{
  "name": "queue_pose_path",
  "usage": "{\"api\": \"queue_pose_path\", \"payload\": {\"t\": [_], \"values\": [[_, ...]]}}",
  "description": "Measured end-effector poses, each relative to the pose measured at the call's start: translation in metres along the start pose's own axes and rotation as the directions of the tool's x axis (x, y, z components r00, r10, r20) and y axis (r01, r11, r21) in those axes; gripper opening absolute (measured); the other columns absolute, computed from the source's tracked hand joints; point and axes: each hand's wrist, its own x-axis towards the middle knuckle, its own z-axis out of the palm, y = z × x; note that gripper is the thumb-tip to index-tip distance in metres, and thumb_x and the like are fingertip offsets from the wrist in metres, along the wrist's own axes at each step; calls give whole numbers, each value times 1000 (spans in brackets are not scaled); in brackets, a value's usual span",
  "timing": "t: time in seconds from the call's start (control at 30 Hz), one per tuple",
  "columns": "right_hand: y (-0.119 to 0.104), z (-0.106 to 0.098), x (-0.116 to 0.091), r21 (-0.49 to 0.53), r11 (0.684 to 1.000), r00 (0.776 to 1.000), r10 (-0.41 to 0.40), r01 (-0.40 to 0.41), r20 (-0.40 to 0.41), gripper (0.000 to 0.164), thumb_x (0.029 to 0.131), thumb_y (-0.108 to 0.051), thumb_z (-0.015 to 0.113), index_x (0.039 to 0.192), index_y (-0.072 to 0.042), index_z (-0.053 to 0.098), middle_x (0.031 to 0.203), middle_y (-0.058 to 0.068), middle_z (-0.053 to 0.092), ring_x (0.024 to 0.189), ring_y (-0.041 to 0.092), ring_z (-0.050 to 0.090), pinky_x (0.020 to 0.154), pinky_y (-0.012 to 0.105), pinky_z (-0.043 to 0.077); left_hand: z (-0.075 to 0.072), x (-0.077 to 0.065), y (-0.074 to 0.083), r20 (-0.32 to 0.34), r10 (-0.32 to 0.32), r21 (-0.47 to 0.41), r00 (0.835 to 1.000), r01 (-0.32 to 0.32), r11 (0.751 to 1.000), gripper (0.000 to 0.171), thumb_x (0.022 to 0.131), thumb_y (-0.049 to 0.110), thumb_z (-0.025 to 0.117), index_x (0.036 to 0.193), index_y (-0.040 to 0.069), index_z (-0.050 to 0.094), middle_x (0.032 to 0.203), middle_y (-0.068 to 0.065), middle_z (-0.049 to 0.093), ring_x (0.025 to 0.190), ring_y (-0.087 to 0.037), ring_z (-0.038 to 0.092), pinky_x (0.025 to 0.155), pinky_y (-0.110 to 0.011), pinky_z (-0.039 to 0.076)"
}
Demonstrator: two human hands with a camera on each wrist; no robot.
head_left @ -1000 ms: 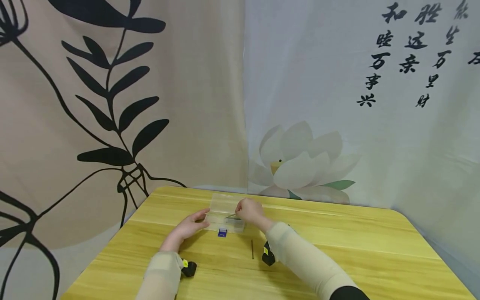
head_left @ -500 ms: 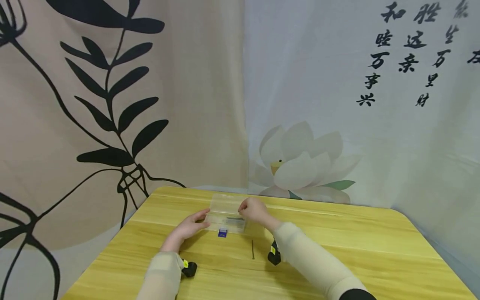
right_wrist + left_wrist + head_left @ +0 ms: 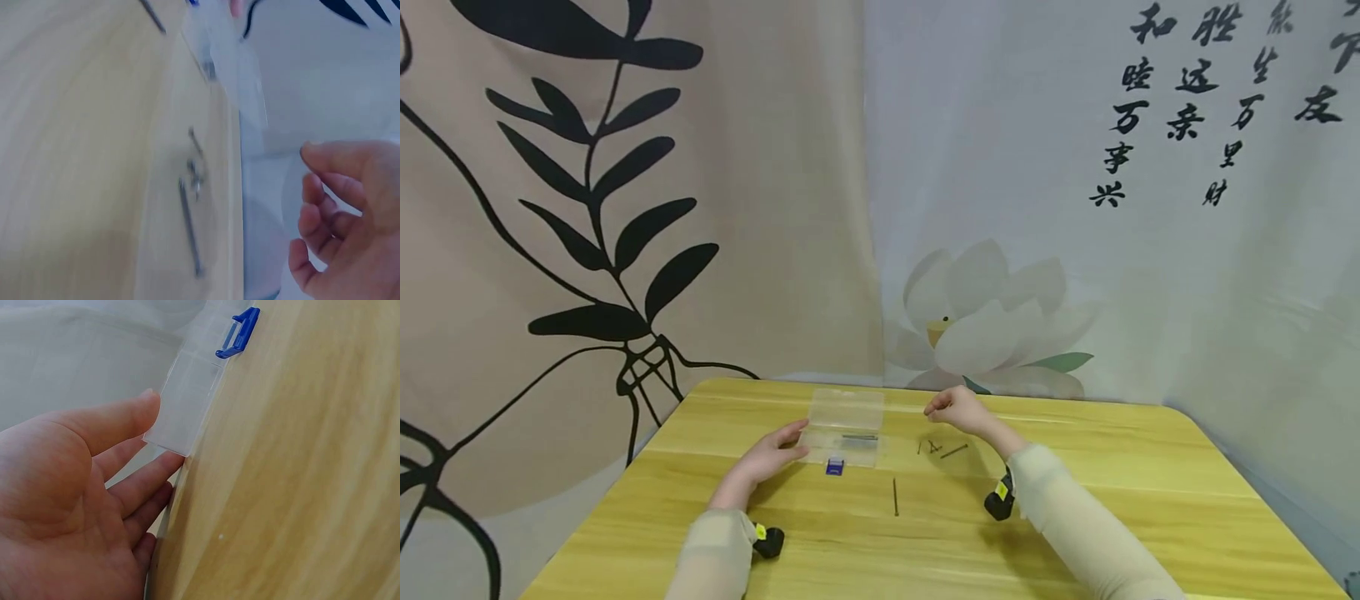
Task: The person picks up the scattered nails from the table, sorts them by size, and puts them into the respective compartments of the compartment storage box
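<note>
A clear plastic box (image 3: 841, 454) stands at the back of the table, its see-through lid (image 3: 847, 408) raised behind it. Its blue latch (image 3: 240, 337) is at the front. My left hand (image 3: 771, 454) holds the left end, thumb tip on one edge and fingers at the corner. Inside lie dark, thin nails (image 3: 860, 437). To the right of the box my right hand (image 3: 961, 411) hovers over the table, fingers loosely curled, nothing showing between them. Below it lie a long nail (image 3: 189, 228) and several smaller metal pieces (image 3: 195, 172), blurred in the right wrist view.
Another long nail (image 3: 895, 497) lies alone in front of the box. The wooden table (image 3: 850, 550) ends at a printed cloth backdrop (image 3: 790, 208) just behind the box. Both wrists wear black cameras.
A second ago my right hand pinched a thin nail over the box. It has since moved right, away from the box, without that nail. The left hand stays at the box; the head view shifts slightly.
</note>
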Motion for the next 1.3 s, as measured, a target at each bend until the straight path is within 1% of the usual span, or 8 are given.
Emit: {"api": "queue_pose_path", "payload": {"t": [0.17, 0.3, 0.43, 0.67, 0.87, 0.97, 1.13, 1.3], "values": [[31, -10, -15, 100, 991, 996, 86, -84, -16, 18, 91, -6, 65, 103, 6, 71, 103, 11, 70, 95, 25, 64, 83, 41, 52, -1, -1, -1, 6, 1, 1, 1000, -1, 1000, 57, 98, 16, 58, 150, 8, 37, 146, -29, 37, 135, -45, 33, 106, -60, 28], [55, -14, -25, 147, 977, 988, 156, -152, -13, 19, 91, -7, 65, 105, 5, 70, 107, 11, 68, 94, 22, 62, 80, 38, 51, -2, 0, -3, 13, 0, 5, 1000, 0, 1000, 57, 98, 17, 58, 150, 8, 36, 146, -29, 37, 135, -45, 33, 106, -60, 28], [67, -19, -33, 180, 972, 988, 149, -152, 28, 24, 91, -9, 66, 111, 6, 69, 115, 17, 66, 92, 19, 60, 74, 35, 50, -3, -1, -5, 14, 0, 0, 1000, 0, 1000, 57, 98, 16, 58, 150, 8, 36, 146, -30, 36, 135, -46, 32, 106, -60, 28], [74, -19, -42, 178, 970, 984, 155, -167, 83, 29, 86, -8, 72, 112, 6, 69, 117, 18, 67, 101, 22, 62, 79, 34, 51, -3, -1, -5, 22, 5, -7, 1000, -5, 1000, 57, 99, 16, 58, 150, 8, 36, 147, -30, 35, 135, -46, 31, 106, -61, 28], [78, -16, -41, 158, 973, 982, 150, -167, 114, 27, 87, -9, 72, 111, 2, 71, 115, 15, 68, 111, 31, 59, 91, 44, 49, -3, -1, -6, 26, 6, -13, 1000, -5, 1000, 57, 99, 16, 58, 151, 8, 35, 147, -30, 35, 136, -46, 31, 106, -61, 27], [79, -15, -39, 154, 974, 981, 149, -167, 121, 25, 85, -8, 74, 109, 0, 73, 112, 14, 69, 111, 31, 59, 96, 46, 46, -3, -1, -6, 22, 2, -16, 1000, -2, 1000, 57, 99, 16, 58, 151, 8, 35, 147, -30, 35, 136, -46, 30, 107, -61, 27], [78, -13, -36, 129, 983, 987, 119, -133, 111, 23, 83, -6, 75, 105, 1, 74, 107, 14, 70, 107, 31, 61, 94, 46, 47, -3, 0, -3, 8, 14, -21, 1000, -14, 1000, 57, 98, 15, 58, 150, 7, 36, 146, -31, 36, 135, -47, 31, 107, -62, 26], [80, -12, -37, 110, 985, 987, 122, -134, 104, 21, 84, -6, 74, 104, 0, 75, 106, 13, 71, 107, 31, 61, 94, 46, 47, 0, 0, -3, 0, 15, -9, 1000, -15, 1000, 57, 98, 16, 58, 150, 6, 36, 145, -31, 37, 134, -47, 32, 107, -62, 25]]}}
